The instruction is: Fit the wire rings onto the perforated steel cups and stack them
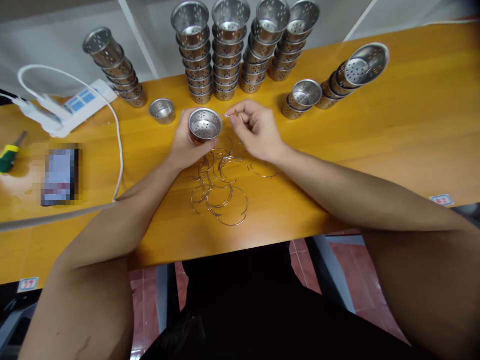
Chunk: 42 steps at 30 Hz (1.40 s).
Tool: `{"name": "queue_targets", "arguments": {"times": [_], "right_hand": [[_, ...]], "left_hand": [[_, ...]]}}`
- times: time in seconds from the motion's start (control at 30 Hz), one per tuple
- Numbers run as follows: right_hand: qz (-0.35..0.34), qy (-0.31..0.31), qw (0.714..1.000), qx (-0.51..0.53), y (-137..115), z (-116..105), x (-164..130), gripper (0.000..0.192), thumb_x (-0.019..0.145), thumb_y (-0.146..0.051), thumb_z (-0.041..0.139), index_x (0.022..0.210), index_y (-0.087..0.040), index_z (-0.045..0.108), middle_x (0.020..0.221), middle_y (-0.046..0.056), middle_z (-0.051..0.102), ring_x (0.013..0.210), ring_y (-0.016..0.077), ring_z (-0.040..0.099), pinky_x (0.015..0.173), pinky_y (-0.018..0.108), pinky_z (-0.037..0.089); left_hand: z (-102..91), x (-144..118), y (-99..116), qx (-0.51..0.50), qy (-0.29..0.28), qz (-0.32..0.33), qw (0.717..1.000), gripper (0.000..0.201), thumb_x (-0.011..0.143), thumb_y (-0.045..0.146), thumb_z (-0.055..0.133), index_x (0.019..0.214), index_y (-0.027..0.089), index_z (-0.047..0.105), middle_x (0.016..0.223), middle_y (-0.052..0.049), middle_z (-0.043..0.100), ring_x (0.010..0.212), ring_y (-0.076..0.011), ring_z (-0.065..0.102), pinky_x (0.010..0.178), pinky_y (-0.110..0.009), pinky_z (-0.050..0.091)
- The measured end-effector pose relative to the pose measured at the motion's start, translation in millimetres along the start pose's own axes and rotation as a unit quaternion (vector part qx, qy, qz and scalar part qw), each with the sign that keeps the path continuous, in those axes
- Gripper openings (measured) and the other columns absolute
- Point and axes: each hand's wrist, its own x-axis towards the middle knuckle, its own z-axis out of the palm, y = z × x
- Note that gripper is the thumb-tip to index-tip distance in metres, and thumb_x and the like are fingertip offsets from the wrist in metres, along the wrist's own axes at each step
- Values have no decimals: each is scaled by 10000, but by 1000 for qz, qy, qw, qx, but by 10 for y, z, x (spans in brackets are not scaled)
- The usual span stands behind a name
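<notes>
My left hand (187, 147) is closed round a perforated metal filter basket (205, 125), its open mouth facing up towards me. To the right of the basket, my right hand (257, 127) pinches a thin wire ring (227, 116) between thumb and forefinger. Only a short bright tip of that wire shows; the fingers hide the rest. Below both hands lies a loose tangle of open wire rings (225, 192) on the wooden table (165, 235). A single shallow metal basket (162, 111) stands just left of my left hand.
Several tall stacks of perforated baskets (227, 55) line the back. Leaning stacks stand at the left (120, 70) and right (348, 75), with a short stack (302, 97) nearer. A power strip (80, 107), white cable (120, 150), phone (60, 175) and screwdriver (11, 155) occupy the left.
</notes>
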Motion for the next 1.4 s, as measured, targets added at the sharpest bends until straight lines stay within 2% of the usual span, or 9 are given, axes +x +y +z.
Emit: {"name": "queue_targets", "arguments": {"times": [0.17, 0.27, 0.37, 0.5, 0.73, 0.87, 1.1, 1.23, 1.4], "right_hand": [[-54, -38, 996, -67, -37, 134, 593, 298, 1179, -650, 767, 1100, -364, 747, 758, -13, 512, 714, 233, 464, 767, 462, 514], [-42, -67, 990, -121, -126, 191, 772, 207, 1147, -536, 789, 1012, -393, 725, 776, 2, 603, 755, 256, 523, 807, 480, 537], [-24, -67, 988, -138, -162, 227, 772, 173, 1111, -498, 831, 1023, -384, 734, 876, 16, 719, 834, 271, 608, 866, 479, 572], [2, -57, 990, -128, -52, 213, 694, 249, 1086, -637, 882, 1138, -416, 779, 885, 35, 722, 968, 334, 703, 895, 484, 592], [-36, -89, 970, -222, 226, 134, 700, 300, 1183, -608, 658, 1138, -338, 783, 1112, 101, 865, 1003, 305, 698, 1005, 496, 577], [-28, -83, 968, -234, 194, 104, 694, 285, 1206, -588, 640, 1120, -340, 753, 1053, 82, 844, 983, 303, 704, 997, 480, 575], [-21, -78, 981, -174, -143, 76, 667, 104, 1173, -418, 642, 1113, -340, 676, 941, 45, 737, 865, 295, 661, 915, 480, 556], [-7, -105, 980, -166, -280, 130, 625, 170, 1154, -521, 688, 1089, -364, 678, 796, 9, 600, 849, 297, 589, 921, 482, 518], [16, -98, 986, -133, -193, 193, 651, 417, 1002, -827, 816, 1016, -425, 704, 702, 13, 566, 958, 324, 578, 977, 511, 470]], "left_hand": [[-19, -7, -89, -35, 2, -23, 999, 1047, 889, 782, 1133, 1651, 365, 548, 1585, -140, 735, 1391, -387, 819, 1170, -593, 762], [-61, 10, -177, -54, 4, -33, 998, 999, 904, 780, 1115, 1645, 401, 563, 1599, -128, 740, 1393, -385, 828, 1140, -594, 779], [-114, 27, -234, -68, -9, -24, 997, 966, 918, 789, 1096, 1657, 454, 571, 1598, -101, 753, 1411, -380, 828, 1151, -592, 782], [-131, 49, -194, -76, -7, -39, 996, 925, 902, 697, 1133, 1623, 438, 616, 1598, -93, 774, 1448, -382, 827, 1205, -603, 777], [-125, 77, -101, -77, 23, -85, 993, 869, 841, 483, 1171, 1535, 363, 664, 1547, -112, 805, 1399, -381, 843, 1230, -620, 765], [-182, 61, -173, -95, 5, -45, 994, 956, 804, 531, 1182, 1574, 366, 639, 1564, -114, 796, 1406, -386, 837, 1199, -599, 773], [-164, 47, -279, -107, 8, -55, 993, 937, 821, 625, 1162, 1564, 413, 632, 1545, -92, 790, 1387, -390, 838, 1156, -621, 777], [-165, 51, -266, -98, -13, -61, 993, 985, 800, 772, 1134, 1585, 459, 628, 1567, -55, 794, 1480, -413, 787, 1208, -691, 739], [-153, 63, -238, -91, -37, -50, 994, 1043, 758, 899, 1110, 1592, 498, 628, 1536, 3, 817, 1417, -393, 775, 1197, -737, 721]]}}
